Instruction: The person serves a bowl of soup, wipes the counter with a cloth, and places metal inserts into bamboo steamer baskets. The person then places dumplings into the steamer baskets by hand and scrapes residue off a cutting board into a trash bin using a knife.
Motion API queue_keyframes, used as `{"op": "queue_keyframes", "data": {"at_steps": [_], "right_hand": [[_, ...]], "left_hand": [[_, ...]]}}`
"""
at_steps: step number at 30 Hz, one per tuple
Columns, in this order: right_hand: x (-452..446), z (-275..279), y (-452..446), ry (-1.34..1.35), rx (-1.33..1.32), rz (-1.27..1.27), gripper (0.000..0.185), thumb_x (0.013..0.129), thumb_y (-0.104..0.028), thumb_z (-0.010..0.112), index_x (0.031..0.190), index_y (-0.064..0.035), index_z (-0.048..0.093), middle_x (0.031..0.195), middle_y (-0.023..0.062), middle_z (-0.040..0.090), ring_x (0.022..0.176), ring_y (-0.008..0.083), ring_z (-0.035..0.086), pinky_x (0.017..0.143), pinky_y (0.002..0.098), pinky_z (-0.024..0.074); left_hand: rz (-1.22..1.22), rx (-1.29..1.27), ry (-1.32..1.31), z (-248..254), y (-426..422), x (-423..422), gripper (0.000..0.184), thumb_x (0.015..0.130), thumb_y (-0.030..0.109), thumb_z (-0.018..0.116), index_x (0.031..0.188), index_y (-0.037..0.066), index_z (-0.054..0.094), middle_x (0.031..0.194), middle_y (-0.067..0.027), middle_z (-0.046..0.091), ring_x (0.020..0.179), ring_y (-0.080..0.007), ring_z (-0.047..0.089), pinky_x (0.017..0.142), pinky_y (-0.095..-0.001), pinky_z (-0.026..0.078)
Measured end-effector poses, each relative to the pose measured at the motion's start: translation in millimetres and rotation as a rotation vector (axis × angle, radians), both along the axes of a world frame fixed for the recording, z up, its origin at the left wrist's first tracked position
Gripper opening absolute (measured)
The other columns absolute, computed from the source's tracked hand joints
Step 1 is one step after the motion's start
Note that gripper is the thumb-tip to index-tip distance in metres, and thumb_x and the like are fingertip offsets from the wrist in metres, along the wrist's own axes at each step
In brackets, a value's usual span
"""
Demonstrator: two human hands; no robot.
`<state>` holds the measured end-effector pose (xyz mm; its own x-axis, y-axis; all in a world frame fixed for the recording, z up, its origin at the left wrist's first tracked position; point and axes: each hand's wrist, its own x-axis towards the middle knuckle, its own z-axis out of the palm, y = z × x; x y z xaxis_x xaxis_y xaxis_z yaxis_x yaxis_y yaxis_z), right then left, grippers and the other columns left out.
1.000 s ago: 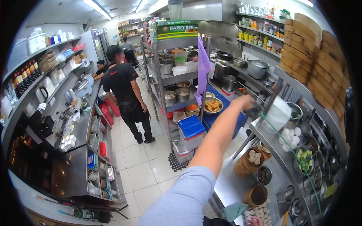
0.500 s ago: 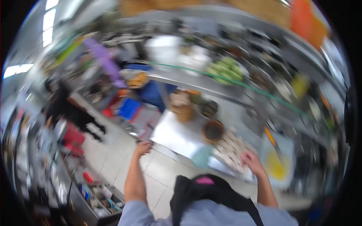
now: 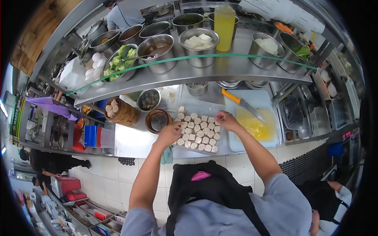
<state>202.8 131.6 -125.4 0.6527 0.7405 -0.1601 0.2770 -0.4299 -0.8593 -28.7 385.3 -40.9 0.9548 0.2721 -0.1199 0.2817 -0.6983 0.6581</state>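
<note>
A shallow clear tray (image 3: 220, 146) on the steel counter holds rows of pale, block-shaped dumplings (image 3: 199, 133). My left hand (image 3: 169, 135) is over the tray's left edge, fingers curled together beside the dumplings. At the tray's upper right edge is my right hand (image 3: 228, 121), its fingertips pinched close to the dumplings. Whatever either hand may hold is too small or hidden to make out. Left of the tray sits a small round bamboo steamer (image 3: 158, 121) with a dark perforated base. Farther left, a taller bamboo steamer stack (image 3: 128, 114) carries several dumplings on top.
A knife (image 3: 244, 104) with an orange handle lies on a pale cutting board (image 3: 236, 145) smeared yellow. Behind, a raised steel shelf (image 3: 189, 76) bears metal pots and a yellow bottle (image 3: 224, 29). Other people stand at far left, back and lower right.
My view has swung toward the counter and sharpened. My left hand has moved from beyond the counter's left end to the tray. My right hand is now at the tray's upper right edge.
</note>
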Motion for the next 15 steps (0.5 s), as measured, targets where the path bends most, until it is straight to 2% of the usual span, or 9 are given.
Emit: {"op": "queue_keyframes", "data": {"at_steps": [1,2,3,4,5,7,10,14,15], "right_hand": [[-1.6,-5.0,10.6,-0.046,-0.021,0.033,0.024,0.091,-0.020,0.064,0.110,-0.0068,0.067,0.097,0.0116,0.070,0.089,0.0277,0.067,0.080,0.0379,0.0528],[-2.2,-6.3,19.5,-0.094,-0.043,0.063,0.024,0.090,-0.018,0.064,0.111,-0.0080,0.067,0.102,0.0136,0.069,0.095,0.0314,0.067,0.085,0.0397,0.0524],[-6.0,-4.3,26.8,-0.097,-0.042,0.056,0.024,0.090,-0.018,0.064,0.111,-0.0080,0.067,0.102,0.0136,0.069,0.095,0.0314,0.067,0.085,0.0397,0.0524],[-12.4,-1.1,33.8,-0.248,-0.024,0.118,0.025,0.090,-0.016,0.064,0.114,-0.0101,0.067,0.109,0.0141,0.067,0.101,0.0339,0.065,0.089,0.0417,0.0509],[-15.6,1.1,38.4,-0.401,-0.007,0.182,0.028,0.090,-0.013,0.063,0.117,-0.0121,0.067,0.115,0.0146,0.064,0.107,0.0363,0.062,0.093,0.0437,0.0494],[-15.1,-1.6,46.6,-0.392,-0.113,0.282,0.031,0.090,-0.011,0.061,0.121,-0.0145,0.066,0.119,0.0146,0.062,0.110,0.0362,0.061,0.095,0.0443,0.0484],[-7.5,-17.5,60.6,-0.359,-0.244,0.467,0.043,0.089,-0.005,0.058,0.131,-0.0162,0.062,0.123,0.0168,0.059,0.115,0.0390,0.057,0.097,0.0458,0.0478],[-12.7,-1.8,67.4,-0.329,-0.292,0.506,0.045,0.089,-0.002,0.058,0.131,-0.0164,0.062,0.122,0.0174,0.060,0.115,0.0382,0.057,0.099,0.0452,0.0470],[-12.8,3.7,68.5,-0.301,-0.332,0.478,0.044,0.089,-0.004,0.058,0.131,-0.0167,0.062,0.121,0.0172,0.060,0.115,0.0378,0.057,0.099,0.0449,0.0468]], "left_hand": [[-0.035,0.058,0.020,-12.0,-2.5,23.8,0.037,0.092,0.018,0.061,0.128,0.011,0.065,0.096,-0.0185,0.070,0.092,-0.0291,0.070,0.083,-0.0391,0.054],[-0.042,0.063,0.017,-29.4,-2.2,46.6,0.037,0.092,0.018,0.061,0.128,0.011,0.065,0.096,-0.0185,0.070,0.092,-0.0291,0.070,0.083,-0.0391,0.054],[-0.069,0.084,-0.025,-49.7,-0.8,67.0,0.037,0.091,0.017,0.060,0.128,0.013,0.066,0.104,-0.0191,0.070,0.102,-0.0313,0.067,0.089,-0.0407,0.052],[-0.097,0.103,-0.066,-62.7,-1.3,83.1,0.036,0.091,0.017,0.060,0.127,0.014,0.066,0.113,-0.0197,0.069,0.113,-0.0336,0.065,0.095,-0.0422,0.051],[-0.102,0.103,-0.069,-68.0,-3.6,96.0,0.036,0.091,0.017,0.060,0.127,0.014,0.066,0.113,-0.0197,0.069,0.113,-0.0336,0.065,0.095,-0.0422,0.051],[-0.199,0.477,0.108,-76.5,-7.8,113.3,0.034,0.090,0.017,0.060,0.123,0.018,0.068,0.120,-0.0189,0.067,0.120,-0.0342,0.060,0.098,-0.0452,0.049],[-0.275,0.624,0.306,-92.0,-9.9,129.9,0.036,0.088,0.021,0.061,0.124,0.021,0.066,0.115,-0.0150,0.070,0.120,-0.0338,0.060,0.096,-0.0492,0.047],[-0.167,0.617,0.289,-97.1,-4.9,132.1,0.036,0.087,0.020,0.062,0.123,0.020,0.062,0.110,-0.0166,0.070,0.113,-0.0319,0.065,0.088,-0.0482,0.051],[-0.048,0.491,0.228,-88.4,-3.5,130.3,0.038,0.083,0.022,0.066,0.120,0.016,0.062,0.106,-0.0168,0.071,0.107,-0.0341,0.066,0.087,-0.0493,0.051]]}}
